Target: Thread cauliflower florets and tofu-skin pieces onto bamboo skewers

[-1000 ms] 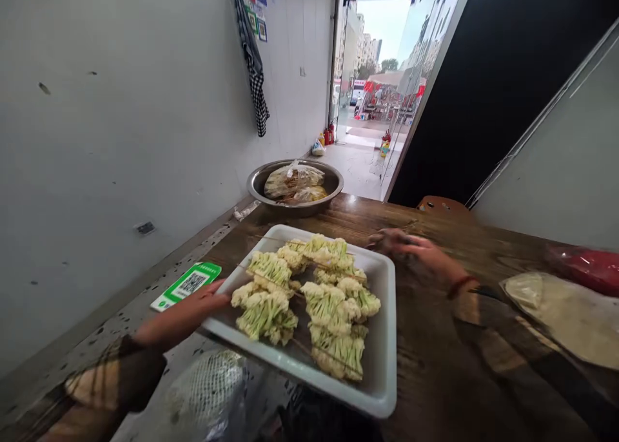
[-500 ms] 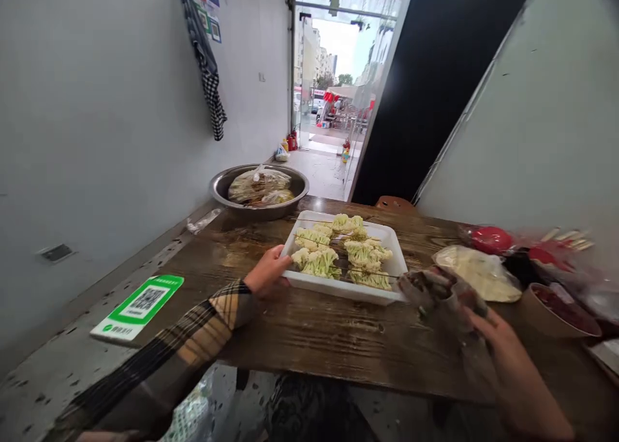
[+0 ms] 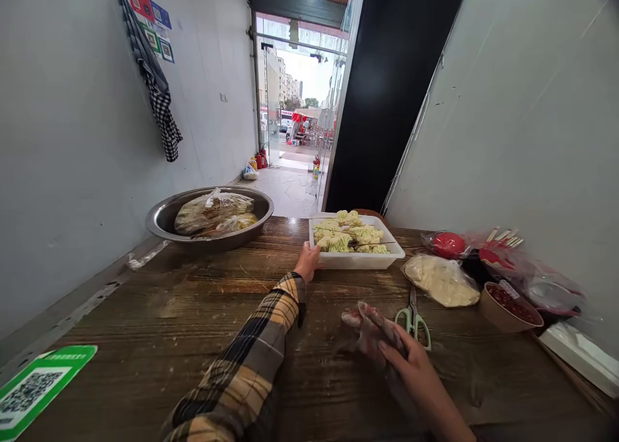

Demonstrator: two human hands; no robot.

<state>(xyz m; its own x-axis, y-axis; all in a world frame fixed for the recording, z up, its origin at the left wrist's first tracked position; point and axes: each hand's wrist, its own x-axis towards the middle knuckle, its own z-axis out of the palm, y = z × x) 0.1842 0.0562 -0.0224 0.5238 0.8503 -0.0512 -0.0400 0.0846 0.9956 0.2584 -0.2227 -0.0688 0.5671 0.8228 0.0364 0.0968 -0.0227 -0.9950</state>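
Observation:
A white plastic tray stands toward the far edge of the wooden table, holding several skewered pieces of cauliflower. The fingers of my left hand are closed on its near left corner. Closer to me, my right hand is wrapped round a crumpled grey-brown cloth, low over the bare wood. Just beyond that hand lies a pair of scissors with pale green handles. Part of the cloth is hidden under my fingers.
A metal basin with plastic-bagged food stands at the far left. On the right are a plastic bag of pale food, a paper bowl of dark red contents and a white box. A green QR code sign lies near left.
The tray has moved away from me to the right, with my left hand still on its corner. My right hand has brought the cloth leftward and nearer. The scissors now show. The view has shifted.

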